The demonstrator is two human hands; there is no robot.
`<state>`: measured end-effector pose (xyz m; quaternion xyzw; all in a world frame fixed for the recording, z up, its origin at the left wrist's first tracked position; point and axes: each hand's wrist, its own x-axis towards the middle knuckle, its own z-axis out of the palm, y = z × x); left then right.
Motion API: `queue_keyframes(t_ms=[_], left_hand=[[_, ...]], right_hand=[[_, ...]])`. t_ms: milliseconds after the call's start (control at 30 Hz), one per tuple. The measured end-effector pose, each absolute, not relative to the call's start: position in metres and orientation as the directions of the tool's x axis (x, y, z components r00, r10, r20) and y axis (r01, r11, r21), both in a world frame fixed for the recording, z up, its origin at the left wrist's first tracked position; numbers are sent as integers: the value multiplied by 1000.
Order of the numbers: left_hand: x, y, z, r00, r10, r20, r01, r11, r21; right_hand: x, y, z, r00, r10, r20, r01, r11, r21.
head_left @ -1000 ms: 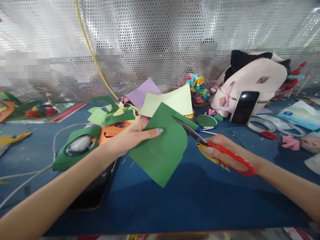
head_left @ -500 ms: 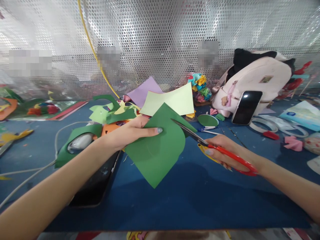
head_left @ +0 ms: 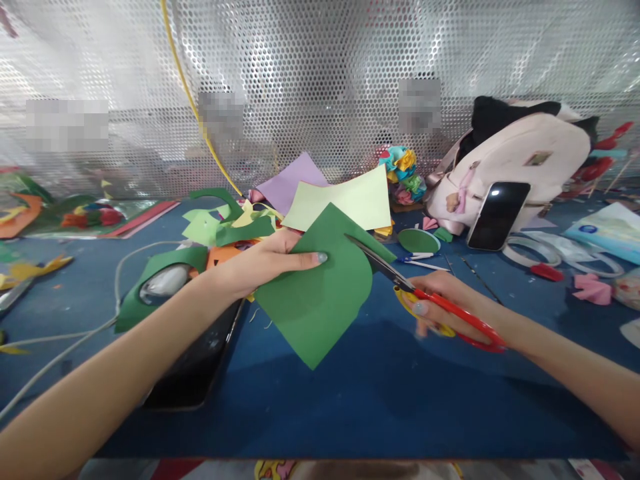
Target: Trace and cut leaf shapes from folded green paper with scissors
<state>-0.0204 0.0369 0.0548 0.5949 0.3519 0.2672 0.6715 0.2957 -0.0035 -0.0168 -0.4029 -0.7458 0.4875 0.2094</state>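
Note:
A sheet of green paper (head_left: 320, 307) hangs tilted above the blue table, one corner pointing down. My left hand (head_left: 287, 260) pinches its upper left side, thumb on top and fingers hidden behind. My right hand (head_left: 445, 303) is closed around the scissors (head_left: 455, 313), which have red and yellow handles. Their blades lie in a cut on the paper's right side, where the edge below is rounded and a strip stands off above. Behind the sheet lean a pale green paper (head_left: 345, 203) and a purple paper (head_left: 293, 177).
Green paper scraps (head_left: 245, 230) lie behind my left hand. A dark tablet (head_left: 195, 367) and a white mouse (head_left: 165, 283) sit under and beside my left arm. At right, a phone (head_left: 499, 215) leans on a pale pink backpack (head_left: 540, 157), near tape rolls (head_left: 530, 253).
The view has shifted slightly, moving the scene a little to the right. The scissors' yellow handle and the right fingers have changed position slightly; both hands keep their hold.

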Motion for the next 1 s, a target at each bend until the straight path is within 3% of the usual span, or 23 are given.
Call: queue_keyframes(t_ms=[167, 500, 633, 1000], left_hand=[[-19, 39, 46, 578, 784, -226, 107, 202, 974], [-21, 38, 43, 611, 742, -276, 148, 235, 961], [-21, 39, 41, 624, 714, -316, 206, 239, 949], [-22, 38, 44, 668, 668, -328, 206, 258, 944]], right_hand=[[295, -1, -15, -675, 737, 20, 312, 310, -898], [292, -9, -3, -722, 689, -53, 315, 259, -913], [293, -3, -7, -770, 639, -9, 272, 315, -909], [298, -12, -16, -675, 731, -103, 336, 180, -925]])
